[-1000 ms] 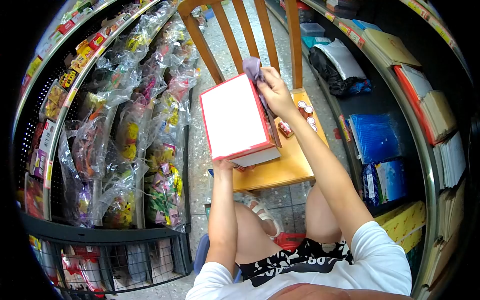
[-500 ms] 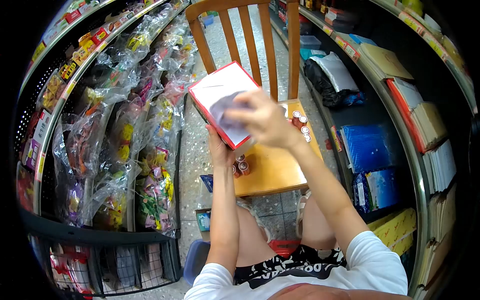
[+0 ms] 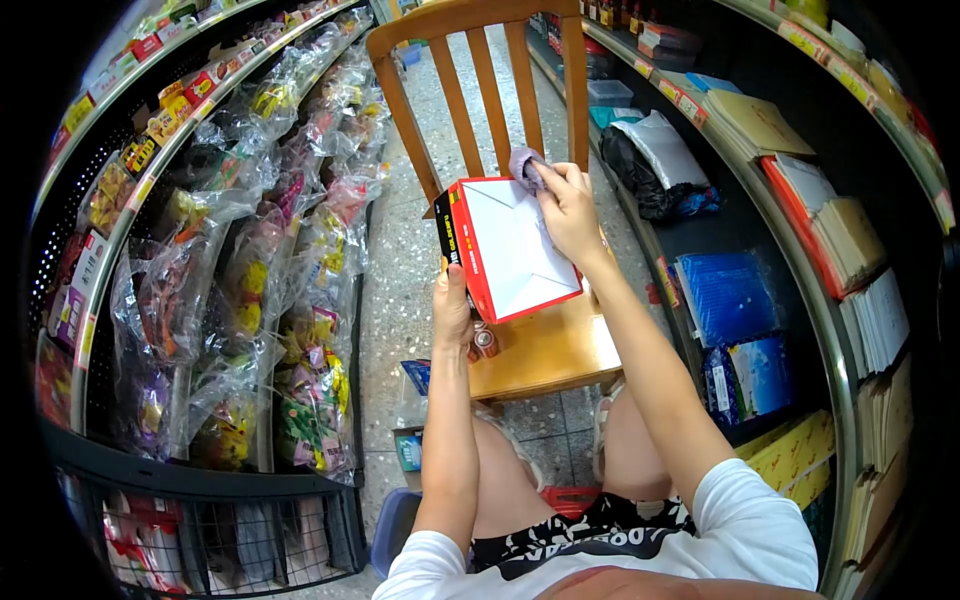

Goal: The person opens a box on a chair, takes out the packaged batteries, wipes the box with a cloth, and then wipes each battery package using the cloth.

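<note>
My left hand [image 3: 453, 308] grips the lower left edge of a red and black cardboard box [image 3: 515, 250], its white face turned up toward me. The box is held tilted above the seat of a wooden chair [image 3: 545, 350]. A bunched greyish-purple cloth [image 3: 525, 168] is pinched in my right hand [image 3: 570, 212], at the box's upper edge. Small reddish-brown cylinders with pale ends [image 3: 484, 340] stand on the seat just below the box, partly hidden by it.
Shelves on the left hold plastic-wrapped bundles [image 3: 250, 270] in bright colours. On the right shelf lie blue packs [image 3: 728, 295], a black plastic bag [image 3: 640, 175] and stacks of envelopes [image 3: 850, 245]. A blue plastic tub [image 3: 395, 528] sits on the floor by my left arm.
The box has turned and shifted right and down, now showing its black printed side. My right hand has moved with the cloth from the middle of the white face to its upper edge.
</note>
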Tool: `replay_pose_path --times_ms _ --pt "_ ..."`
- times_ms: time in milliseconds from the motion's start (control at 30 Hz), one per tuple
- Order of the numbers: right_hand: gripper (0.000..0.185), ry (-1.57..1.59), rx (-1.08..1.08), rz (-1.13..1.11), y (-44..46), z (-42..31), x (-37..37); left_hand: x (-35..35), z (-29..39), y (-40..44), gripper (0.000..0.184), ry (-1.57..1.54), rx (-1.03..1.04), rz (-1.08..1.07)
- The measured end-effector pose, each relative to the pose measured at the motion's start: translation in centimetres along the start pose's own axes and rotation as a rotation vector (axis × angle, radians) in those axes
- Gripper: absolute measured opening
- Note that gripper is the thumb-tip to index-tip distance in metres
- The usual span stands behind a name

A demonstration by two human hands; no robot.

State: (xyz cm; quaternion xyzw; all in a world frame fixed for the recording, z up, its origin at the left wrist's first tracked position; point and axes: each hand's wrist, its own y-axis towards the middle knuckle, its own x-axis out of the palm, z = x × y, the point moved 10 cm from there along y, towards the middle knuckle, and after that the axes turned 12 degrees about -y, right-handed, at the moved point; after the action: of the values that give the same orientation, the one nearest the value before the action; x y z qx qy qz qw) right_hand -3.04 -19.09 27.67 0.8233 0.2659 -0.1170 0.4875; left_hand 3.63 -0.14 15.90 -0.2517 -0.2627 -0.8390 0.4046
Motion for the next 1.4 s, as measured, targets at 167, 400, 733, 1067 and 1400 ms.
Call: replay_pose_path --times_ms 167,400,733,1067,1400 --pt "0.032 0.514 0.363 -0.059 -1.0 5.3 2.7 -1.8 0.7 0.2 0.057 -0.064 0.056 0.078" --pt "0.029 0.864 1.015 -0.423 -7.1 8.0 7.0 -7.3 0.2 0.2 0.073 -0.308 0.216 0.189" --pt "0.054 0.877 0.952 -0.865 -9.8 6.7 9.2 -7.9 -0.7 0.6 0.064 -0.967 0.206 -0.365" --pt "0.041 1.215 0.993 -0.886 -10.6 4.9 9.9 -11.0 -0.5 2.0 0.043 -1.259 0.001 -0.325" --pt "0.036 1.647 0.921 -0.476 -7.8 2.0 9.2 -13.3 -9.4 1.6 0.036 -1.095 -0.249 0.696"
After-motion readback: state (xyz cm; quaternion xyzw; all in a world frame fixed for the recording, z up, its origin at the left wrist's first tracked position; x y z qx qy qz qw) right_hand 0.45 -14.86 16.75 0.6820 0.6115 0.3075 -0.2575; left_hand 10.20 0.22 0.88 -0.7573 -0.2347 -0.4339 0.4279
